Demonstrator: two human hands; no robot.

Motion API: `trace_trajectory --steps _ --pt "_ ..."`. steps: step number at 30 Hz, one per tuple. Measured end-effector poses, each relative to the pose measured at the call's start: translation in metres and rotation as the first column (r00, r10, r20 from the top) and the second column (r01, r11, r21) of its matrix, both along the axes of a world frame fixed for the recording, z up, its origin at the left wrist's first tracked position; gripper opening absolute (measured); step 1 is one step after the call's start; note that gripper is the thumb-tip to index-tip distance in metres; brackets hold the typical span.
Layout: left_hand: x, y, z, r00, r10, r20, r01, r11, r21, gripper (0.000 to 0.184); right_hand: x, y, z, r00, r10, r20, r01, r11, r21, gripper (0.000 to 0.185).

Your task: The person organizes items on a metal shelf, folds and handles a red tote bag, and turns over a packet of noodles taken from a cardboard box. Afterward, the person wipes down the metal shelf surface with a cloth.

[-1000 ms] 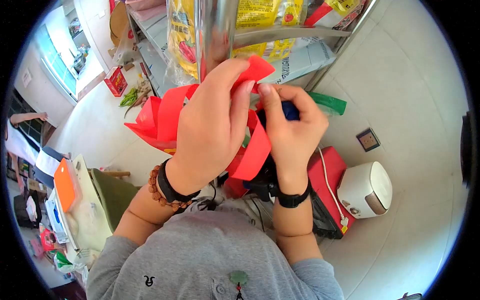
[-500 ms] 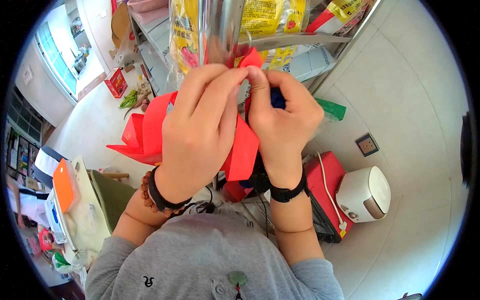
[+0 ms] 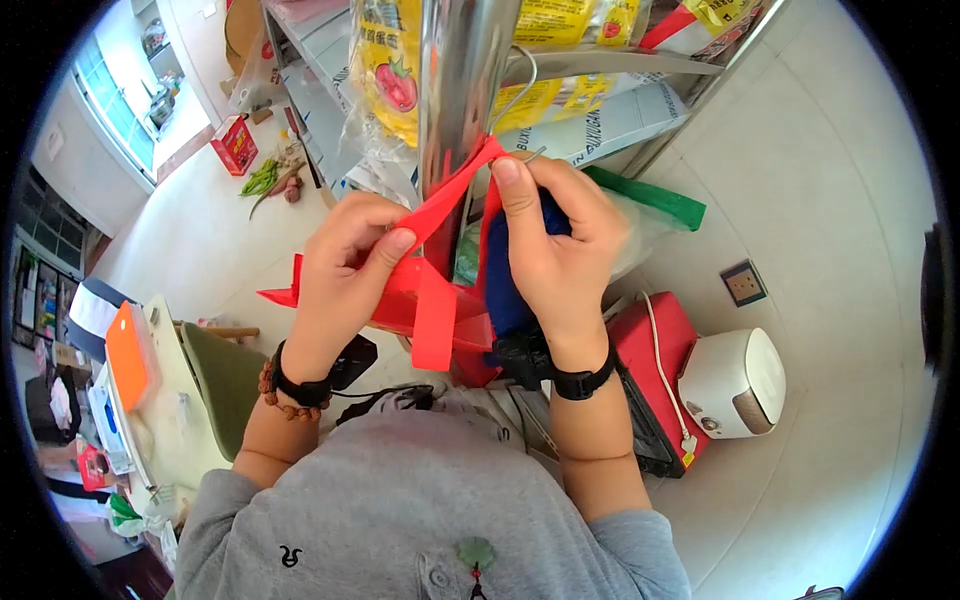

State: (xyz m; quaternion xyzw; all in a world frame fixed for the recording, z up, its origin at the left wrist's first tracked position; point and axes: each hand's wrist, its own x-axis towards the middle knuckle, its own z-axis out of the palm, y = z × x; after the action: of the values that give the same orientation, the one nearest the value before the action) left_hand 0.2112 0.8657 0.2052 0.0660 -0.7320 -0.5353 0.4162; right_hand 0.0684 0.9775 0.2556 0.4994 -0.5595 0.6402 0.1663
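Observation:
A red fabric bag hangs in front of me, one strap drawn up to a metal hook beside the chrome post. My left hand is closed, pinching that strap between thumb and fingers. Higher up, my right hand pinches the strap's top end by the hook; the tip of the hook shows beside my thumb. Another red strap end dangles loose in the middle. Dark blue fabric hangs behind my right hand, partly covered by it.
A chrome-framed shelf holds yellow printed packages. At the right stand a white appliance and a red box-like item, near a wall socket. A table and green chair are at left; vegetables lie on the floor.
My hands were together at the top of the strap. The left hand has moved down and left along it, stretching the strap out. The right hand stays near the hook, which now shows more clearly.

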Motion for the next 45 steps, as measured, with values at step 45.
trace_trajectory --steps 45 --pt "0.093 0.0 -0.056 0.909 0.414 0.047 -0.237 0.607 -0.758 0.024 0.057 0.112 -0.115 0.968 0.072 -0.242 0.069 0.846 0.528 0.046"
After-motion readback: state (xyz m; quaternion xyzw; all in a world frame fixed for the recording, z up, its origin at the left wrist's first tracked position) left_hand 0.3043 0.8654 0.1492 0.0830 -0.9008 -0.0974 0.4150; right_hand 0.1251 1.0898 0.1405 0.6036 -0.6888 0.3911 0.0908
